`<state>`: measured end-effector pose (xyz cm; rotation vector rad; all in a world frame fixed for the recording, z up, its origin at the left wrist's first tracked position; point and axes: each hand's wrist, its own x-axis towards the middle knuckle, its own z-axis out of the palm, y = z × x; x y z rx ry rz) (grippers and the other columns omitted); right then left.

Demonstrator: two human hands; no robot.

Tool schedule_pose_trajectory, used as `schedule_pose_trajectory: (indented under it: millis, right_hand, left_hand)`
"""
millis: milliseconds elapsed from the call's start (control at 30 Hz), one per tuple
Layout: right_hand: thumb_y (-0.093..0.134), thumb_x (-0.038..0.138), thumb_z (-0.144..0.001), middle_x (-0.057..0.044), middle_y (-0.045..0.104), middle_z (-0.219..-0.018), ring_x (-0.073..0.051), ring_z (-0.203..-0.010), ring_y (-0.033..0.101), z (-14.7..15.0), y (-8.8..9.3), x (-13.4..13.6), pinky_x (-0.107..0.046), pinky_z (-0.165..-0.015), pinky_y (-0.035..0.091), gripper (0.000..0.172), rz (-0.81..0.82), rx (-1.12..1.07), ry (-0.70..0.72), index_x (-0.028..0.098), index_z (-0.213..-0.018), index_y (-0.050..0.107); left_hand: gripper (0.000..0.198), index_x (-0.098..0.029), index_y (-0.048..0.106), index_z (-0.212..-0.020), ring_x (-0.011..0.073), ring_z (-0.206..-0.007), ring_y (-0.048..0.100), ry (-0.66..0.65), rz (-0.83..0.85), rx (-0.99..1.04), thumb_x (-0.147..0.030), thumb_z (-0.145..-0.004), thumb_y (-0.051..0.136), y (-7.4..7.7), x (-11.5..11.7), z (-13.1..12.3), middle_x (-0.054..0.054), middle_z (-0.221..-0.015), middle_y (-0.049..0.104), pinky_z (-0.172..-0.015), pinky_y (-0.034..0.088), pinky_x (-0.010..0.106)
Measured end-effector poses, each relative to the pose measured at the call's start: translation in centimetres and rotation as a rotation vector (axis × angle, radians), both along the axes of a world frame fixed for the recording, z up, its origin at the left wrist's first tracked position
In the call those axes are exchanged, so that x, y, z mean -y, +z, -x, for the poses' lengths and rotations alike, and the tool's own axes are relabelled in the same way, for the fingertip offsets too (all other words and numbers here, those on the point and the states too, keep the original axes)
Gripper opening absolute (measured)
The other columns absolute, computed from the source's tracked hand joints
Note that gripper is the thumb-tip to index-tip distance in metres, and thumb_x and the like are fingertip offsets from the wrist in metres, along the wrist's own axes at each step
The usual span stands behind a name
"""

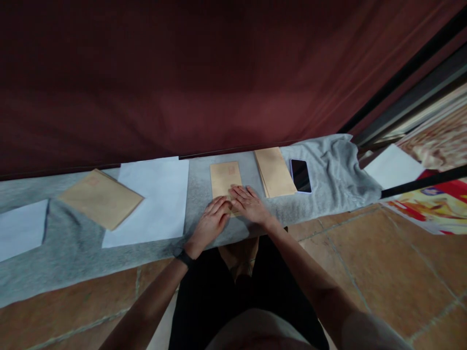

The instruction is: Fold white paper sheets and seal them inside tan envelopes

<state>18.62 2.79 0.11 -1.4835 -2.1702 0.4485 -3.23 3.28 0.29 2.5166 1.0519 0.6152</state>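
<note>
A brown paper envelope (223, 177) with a faint reddish print lies on the grey cloth in front of me. Across its lower part rests my right hand (248, 203), palm down with the fingers stretched out flat. At the envelope's lower left edge is my left hand (212, 219), its fingers also extended and their tips close to the right hand's fingers. Both hands cover the near end of the envelope. To the right lies a small stack of brown envelopes (276, 172), apart from my hands.
A phone (301, 176) lies right of the stack. Left are white sheets (156, 194), another brown envelope pile (100, 198) overlapping them, and more white paper (22, 228). Grey cloth (324, 194) covers the narrow surface. A dark red curtain (219, 87) hangs behind; a black bar (423, 182) stands right.
</note>
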Motion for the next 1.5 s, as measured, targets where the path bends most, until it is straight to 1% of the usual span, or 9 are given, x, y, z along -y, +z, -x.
schedule_pose_trajectory:
  millis: [133,300,433,600,833,1067,1167,1300,1500]
  right_hand:
    - [0.038,0.037,-0.109,-0.007,0.038,-0.163,-0.022,-0.152,0.037,0.3,0.2,1.6,-0.05,-0.128,0.023,0.049,0.0,0.116,0.052,0.023,-0.156,0.043]
    - [0.036,0.04,-0.11,-0.007,0.037,-0.163,-0.021,-0.153,0.034,0.1,0.2,3.7,-0.046,-0.127,0.028,0.051,0.004,0.201,0.146,0.021,-0.157,0.041]
    - [0.036,0.043,-0.11,-0.006,0.037,-0.164,-0.021,-0.152,0.035,-0.4,0.4,4.2,-0.046,-0.127,0.028,0.051,0.028,0.21,0.224,0.023,-0.156,0.042]
    - [0.034,0.042,-0.11,-0.006,0.035,-0.165,-0.021,-0.153,0.033,-0.7,0.6,1.9,-0.046,-0.128,0.026,0.051,0.058,0.244,0.256,0.023,-0.157,0.041]
    - [0.037,0.043,-0.109,-0.006,0.028,-0.168,-0.022,-0.156,0.027,0.3,0.1,-3.2,-0.045,-0.13,0.018,0.053,0.001,0.302,0.179,0.02,-0.157,0.04]
    - [0.038,0.039,-0.108,-0.008,0.03,-0.167,-0.02,-0.156,0.027,1.5,-0.6,-7.2,-0.042,-0.13,0.017,0.055,-0.061,0.291,0.117,0.016,-0.158,0.037]
    - [0.037,0.038,-0.108,-0.009,0.034,-0.166,-0.021,-0.155,0.029,2.2,-0.7,-8.4,-0.044,-0.131,0.016,0.055,-0.053,0.27,0.089,0.014,-0.158,0.037]
    - [0.037,0.038,-0.108,-0.009,0.034,-0.165,-0.021,-0.155,0.029,2.7,-0.7,-8.8,-0.045,-0.131,0.014,0.056,-0.036,0.26,0.117,0.014,-0.159,0.035]
    - [0.036,0.038,-0.108,-0.007,0.028,-0.168,-0.023,-0.157,0.023,2.9,-0.9,-6.6,-0.046,-0.132,0.01,0.057,-0.027,0.275,0.214,0.015,-0.159,0.034]
  left_hand:
    - [0.046,-0.017,0.052,-0.145,0.0279,-0.146,0.044,0.039,-0.048,-0.072,-0.029,-0.101,0.047,0.0,0.2,-0.1,0.013,-0.152,0.054,-0.123,0.034,0.053]
    - [0.043,-0.019,0.056,-0.141,0.0269,-0.139,0.053,0.071,-0.055,-0.064,-0.028,-0.1,0.047,0.5,0.4,-0.1,0.012,-0.146,0.061,-0.117,0.043,0.049]
    - [0.044,-0.019,0.054,-0.142,0.0284,-0.133,0.057,0.101,-0.048,-0.04,-0.031,-0.099,0.051,0.6,0.5,-0.1,0.013,-0.141,0.063,-0.112,0.047,0.048]
    - [0.04,-0.016,0.054,-0.135,0.0306,-0.128,0.058,0.123,-0.061,-0.036,-0.032,-0.098,0.055,0.6,0.5,-0.2,0.015,-0.134,0.064,-0.108,0.049,0.047]
    - [0.031,-0.016,0.056,-0.125,0.0303,-0.117,0.061,0.115,-0.074,-0.071,-0.034,-0.099,0.054,0.9,0.4,-0.3,0.014,-0.123,0.067,-0.102,0.05,0.046]
    - [0.033,-0.017,0.056,-0.125,0.0302,-0.113,0.062,0.135,-0.089,-0.082,-0.036,-0.099,0.055,0.6,0.4,-0.3,0.014,-0.119,0.067,-0.099,0.051,0.045]
    - [0.031,-0.019,0.056,-0.124,0.0296,-0.113,0.062,0.137,-0.088,-0.074,-0.036,-0.098,0.055,0.4,0.4,-0.2,0.013,-0.119,0.067,-0.099,0.052,0.045]
    - [0.032,-0.019,0.056,-0.124,0.0296,-0.113,0.062,0.147,-0.087,-0.065,-0.036,-0.097,0.057,0.5,0.4,-0.2,0.013,-0.118,0.067,-0.098,0.052,0.045]
    - [0.033,-0.019,0.054,-0.125,0.0303,-0.118,0.06,0.142,-0.066,-0.059,-0.033,-0.096,0.058,0.7,0.3,-0.2,0.012,-0.12,0.066,-0.101,0.051,0.046]
